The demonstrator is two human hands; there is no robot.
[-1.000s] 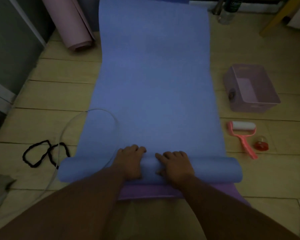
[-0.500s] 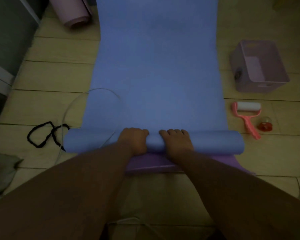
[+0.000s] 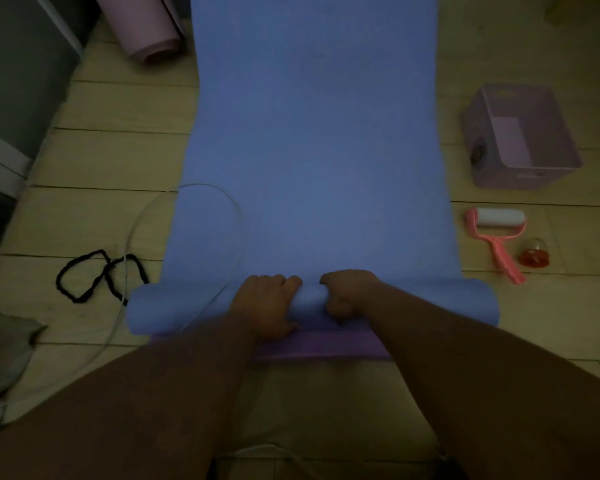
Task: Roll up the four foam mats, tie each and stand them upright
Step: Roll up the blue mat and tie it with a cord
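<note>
Here we have both hands side by side at the middle of the rolled end of the long blue foam mat (image 3: pixel 312 133): our left hand (image 3: pixel 265 304) and right hand (image 3: pixel 349 294) curl snugly over the roll, which lies across the pale wooden plank floor (image 3: pixel 111 161) on top of a purple foam mat (image 3: pixel 326 344). To roll well, we judge we should press evenly, keep both ends level, and tuck tight. The black cord loop (image 3: pixel 97 275) waits to the left. No writing is legible.

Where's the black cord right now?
Head view: the black cord lies on the floor left of the blue mat's rolled end, beside the left hand.
</note>
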